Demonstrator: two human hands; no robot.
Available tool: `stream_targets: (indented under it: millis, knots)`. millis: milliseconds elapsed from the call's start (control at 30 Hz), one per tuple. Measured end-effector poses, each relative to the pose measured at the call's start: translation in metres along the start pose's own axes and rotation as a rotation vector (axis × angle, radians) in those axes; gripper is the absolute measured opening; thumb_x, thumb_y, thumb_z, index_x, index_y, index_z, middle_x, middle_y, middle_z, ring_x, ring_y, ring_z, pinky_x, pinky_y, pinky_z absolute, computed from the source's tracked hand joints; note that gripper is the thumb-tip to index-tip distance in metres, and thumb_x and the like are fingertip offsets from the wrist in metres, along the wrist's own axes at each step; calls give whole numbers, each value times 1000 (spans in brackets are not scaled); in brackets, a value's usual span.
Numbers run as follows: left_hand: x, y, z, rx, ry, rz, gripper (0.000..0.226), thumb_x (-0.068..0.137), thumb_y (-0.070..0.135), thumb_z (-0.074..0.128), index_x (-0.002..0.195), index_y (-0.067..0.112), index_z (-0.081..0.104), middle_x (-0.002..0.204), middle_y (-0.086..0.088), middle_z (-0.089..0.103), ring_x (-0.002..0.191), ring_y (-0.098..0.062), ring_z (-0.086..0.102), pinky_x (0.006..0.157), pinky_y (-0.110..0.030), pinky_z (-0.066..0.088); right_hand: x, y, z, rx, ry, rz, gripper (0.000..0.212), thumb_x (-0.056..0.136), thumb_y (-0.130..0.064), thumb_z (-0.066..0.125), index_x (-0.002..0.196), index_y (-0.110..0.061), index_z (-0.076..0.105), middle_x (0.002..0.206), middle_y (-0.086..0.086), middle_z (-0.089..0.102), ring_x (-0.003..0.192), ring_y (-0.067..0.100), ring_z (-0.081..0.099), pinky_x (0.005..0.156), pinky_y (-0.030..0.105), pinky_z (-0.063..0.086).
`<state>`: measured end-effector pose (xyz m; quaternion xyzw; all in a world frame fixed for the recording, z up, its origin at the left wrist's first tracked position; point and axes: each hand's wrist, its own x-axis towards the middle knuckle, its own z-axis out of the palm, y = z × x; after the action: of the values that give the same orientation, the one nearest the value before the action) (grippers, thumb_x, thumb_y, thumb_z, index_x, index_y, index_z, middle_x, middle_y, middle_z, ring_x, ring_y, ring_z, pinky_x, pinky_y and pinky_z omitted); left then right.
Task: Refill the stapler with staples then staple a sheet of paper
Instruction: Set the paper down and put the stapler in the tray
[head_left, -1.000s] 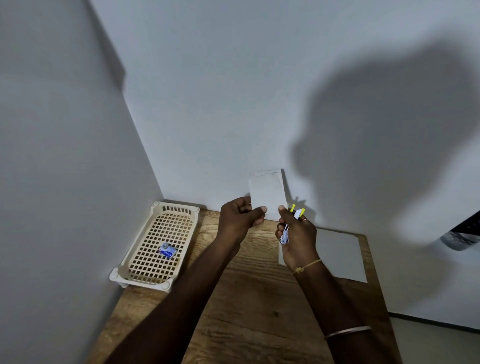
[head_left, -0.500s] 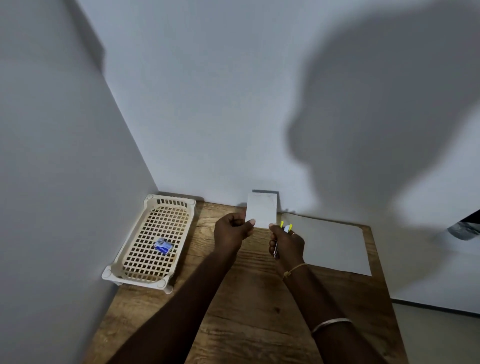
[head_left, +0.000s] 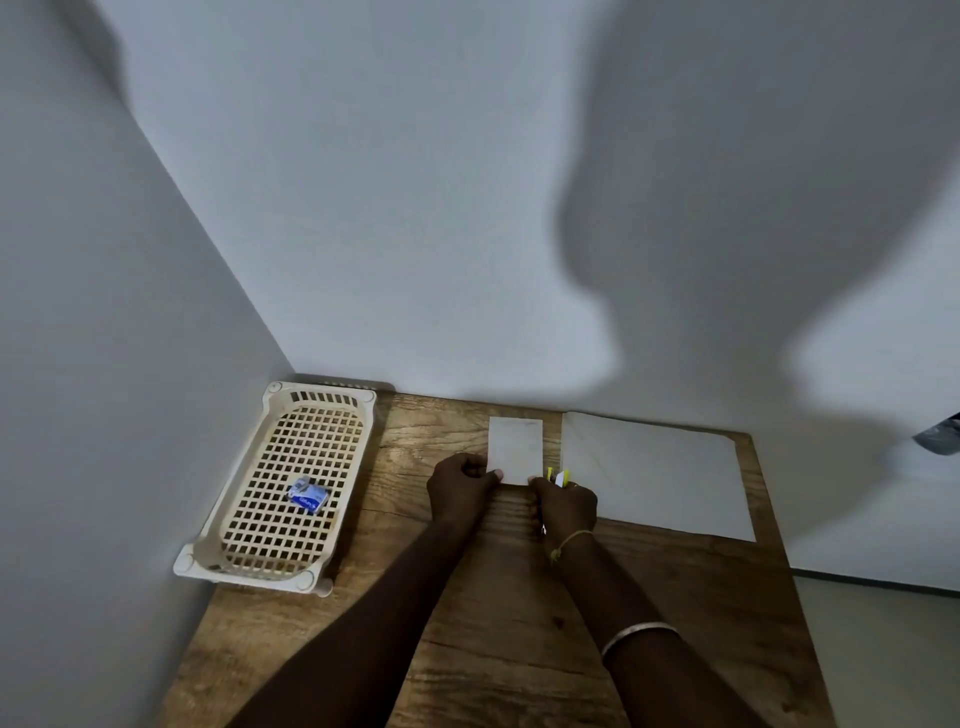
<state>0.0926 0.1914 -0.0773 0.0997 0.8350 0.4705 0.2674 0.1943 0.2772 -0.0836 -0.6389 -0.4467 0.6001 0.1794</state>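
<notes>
Paper (head_left: 516, 449) pinched at both near corners, stapler (head_left: 558, 475) tucked in the right hand (head_left: 563, 501).

Grips the paper's near-left corner with the left hand (head_left: 465, 486) and the near-right corner with the right hand, also curled round the stapler, showing only a yellow-and-white tip above the knuckles. Sits over the far middle of the tabletop (head_left: 519, 639); cannot tell whether lying on it or held just above. Looks like lining up for the staple. Steady the paper with the left hand alone, free the right thumb, slide the stapler's mouth squarely over one corner, well in from the edge, then squeeze once, firmly, to full closure. Mind the left fingertips near the mouth. Leave alone the stack of sheets (head_left: 654, 473) just to the right and the staple box (head_left: 308, 496) in the basket (head_left: 270, 410).
</notes>
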Motion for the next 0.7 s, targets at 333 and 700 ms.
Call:
stream_targets:
  millis: [333,700]
  knots:
    - [6,-8,12,156,34,65,26,79,19,87,101,10,77,98,-3,77,84,-9,64,74,-18,46,4,4,-4,-220,17,-80,21,79,-24,77,66,-10,69,43,2,63,37,14,62,41,20,47]
    - [2,-5,11,223,39,114,31,80,25,85,105,10,73,101,-5,74,92,-18,68,84,-32,55,1,2,-10,-250,69,-193,27,94,-29,66,106,-6,60,94,9,65,88,29,62,78,28,43]
